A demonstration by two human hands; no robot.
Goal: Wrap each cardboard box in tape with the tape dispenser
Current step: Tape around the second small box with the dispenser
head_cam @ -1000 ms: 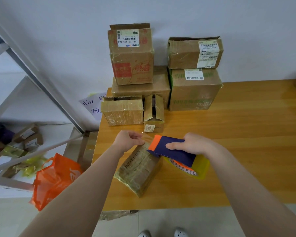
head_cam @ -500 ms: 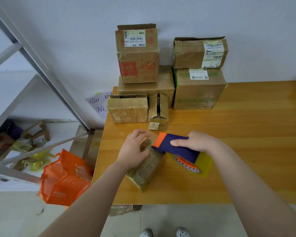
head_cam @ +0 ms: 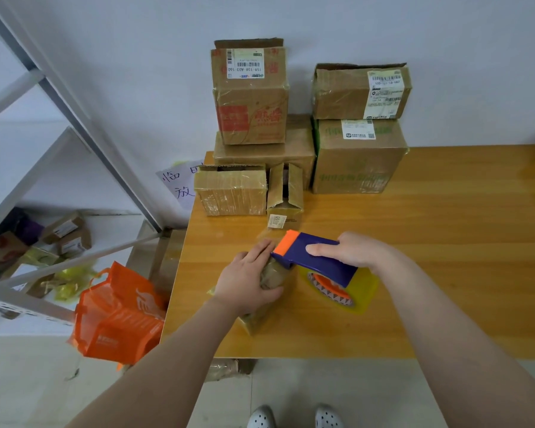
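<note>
A small cardboard box (head_cam: 271, 278), covered in clear tape, lies on the wooden table (head_cam: 445, 242) near its front left corner. My left hand (head_cam: 249, 278) lies on top of the box with the thumb round its near side, holding it down. My right hand (head_cam: 352, 251) grips the tape dispenser (head_cam: 318, 261), which is dark blue with an orange front edge and a yellow guard. The dispenser's orange end rests on the far end of the box. Most of the box is hidden under my left hand.
Several taped cardboard boxes (head_cam: 250, 97) are stacked against the wall at the table's back left. An orange bag (head_cam: 118, 316) sits on the floor left of the table. A metal shelf (head_cam: 59, 125) with small boxes stands further left.
My left hand let go of the tape end above the box and came down flat onto the box. The dispenser stayed at the box's far end.
</note>
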